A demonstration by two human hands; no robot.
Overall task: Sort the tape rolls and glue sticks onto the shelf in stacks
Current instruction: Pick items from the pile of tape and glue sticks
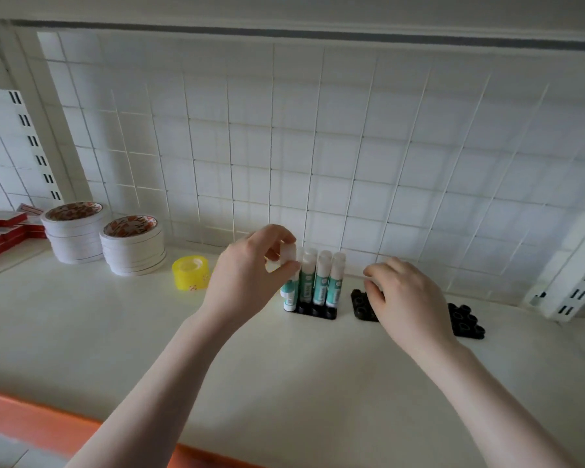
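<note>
Your left hand (pixel 250 265) pinches the white cap of a teal-labelled glue stick (pixel 289 282) beside upright sticks in a black holder tray (pixel 318 312) on the white shelf (pixel 149 332) — your right hand (pixel 402 295), fingers curled, rests on an empty black tray (pixel 360 305).

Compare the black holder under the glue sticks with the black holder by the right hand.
The holder under the glue sticks is filled with upright sticks; the holder by the right hand shows empty sockets. The first stands clear of both hands; the second is partly covered by the right hand. Both are black and lie on the white shelf.
</note>
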